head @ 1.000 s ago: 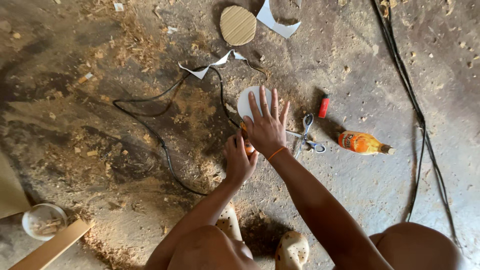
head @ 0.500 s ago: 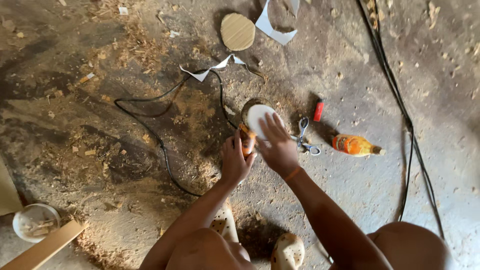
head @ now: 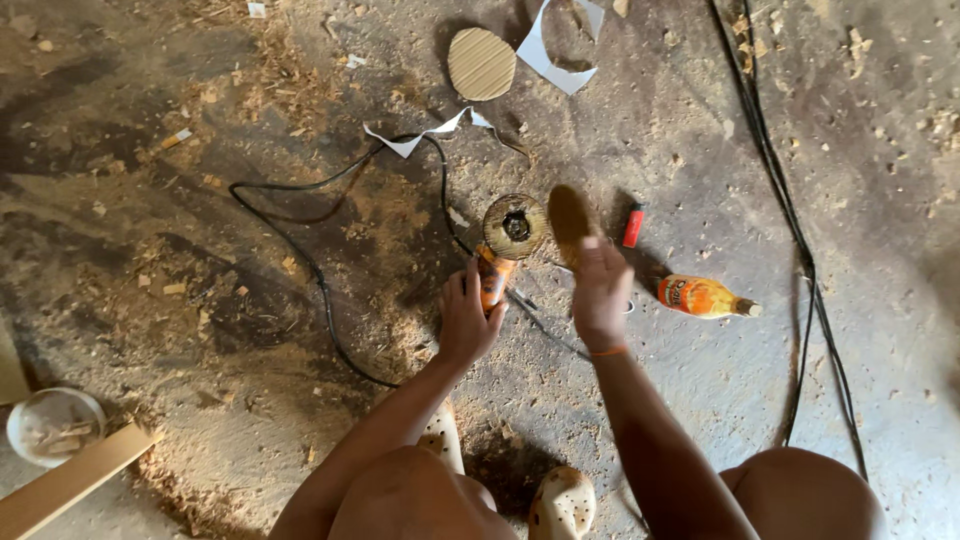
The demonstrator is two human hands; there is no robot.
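The person is crouching over a dusty concrete floor (head: 700,420) littered with sawdust, and both hands are working at a small orange angle grinder (head: 497,268) lying just ahead of the knees. The left hand (head: 468,320) is wrapping closed around the grinder's orange body, apparently pinning it so that the round backing pad (head: 515,226) is facing upward and staying put. The right hand (head: 600,290) is holding a round tan disc (head: 570,222) by its lower edge, fingers curled on it, tilted nearly edge-on to the camera and hovering just beside the pad, not yet lying on it; the blur makes it hard to tell how firm the pinch is. The grinder's black cord (head: 320,290) is looping away to the left across the sawdust, slack, so it is not pulling on the tool. A pair of scissors (head: 545,325) seems to be lying partly under the right hand, mostly hidden. A red lighter (head: 633,225) and an orange bottle (head: 705,297) are lying to the right, near but apart from the hands. Farther up, a second cut disc (head: 481,63) is resting beside a white sheet (head: 560,45) with a round hole in it, and white paper offcuts (head: 425,135) are lying over the cord. Two heavier black cables (head: 790,230) are running down the right side. A white bowl (head: 55,425) and a wooden plank (head: 70,480) are sitting at lower left, well apart.
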